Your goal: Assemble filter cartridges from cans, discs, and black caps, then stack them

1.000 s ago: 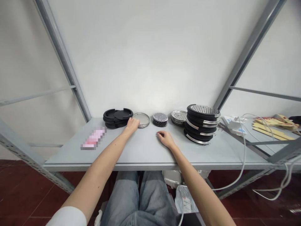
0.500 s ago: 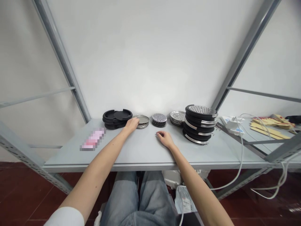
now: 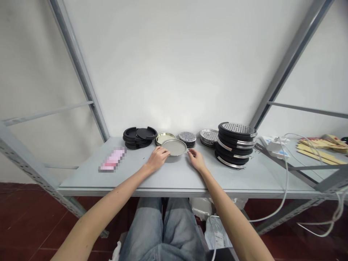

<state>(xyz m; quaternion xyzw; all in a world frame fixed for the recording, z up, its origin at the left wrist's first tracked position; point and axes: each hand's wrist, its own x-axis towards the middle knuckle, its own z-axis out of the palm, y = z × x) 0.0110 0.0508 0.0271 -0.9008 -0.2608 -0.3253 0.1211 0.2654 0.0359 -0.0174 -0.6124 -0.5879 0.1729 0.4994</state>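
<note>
My left hand (image 3: pixel 157 158) is closed on the left edge of a shallow round metal dish (image 3: pixel 174 147), which is lifted slightly above the table. My right hand (image 3: pixel 196 159) is at the dish's right edge, fingers loosely bent and apart; whether a fingertip touches the rim I cannot tell. Behind the dish lies a stack of similar round metal dishes (image 3: pixel 164 137), partly hidden by it. Small perforated metal discs (image 3: pixel 187 137) are stacked just right of it, and larger perforated metal dishes (image 3: pixel 209 135) stand further right.
Black ring-shaped parts (image 3: pixel 139 136) are piled at the back left. A tall stack of black-and-silver perforated round pieces (image 3: pixel 235 145) stands at the right. A blurred pink object (image 3: pixel 112 159) lies at the left. White cables (image 3: pixel 284 195) hang by the right shelf post, beside yellow strips (image 3: pixel 320 152).
My left hand has taken one metal dish off its stack and brought it right and toward me. My right hand has moved slightly up toward the dish. The view has shifted a little.
</note>
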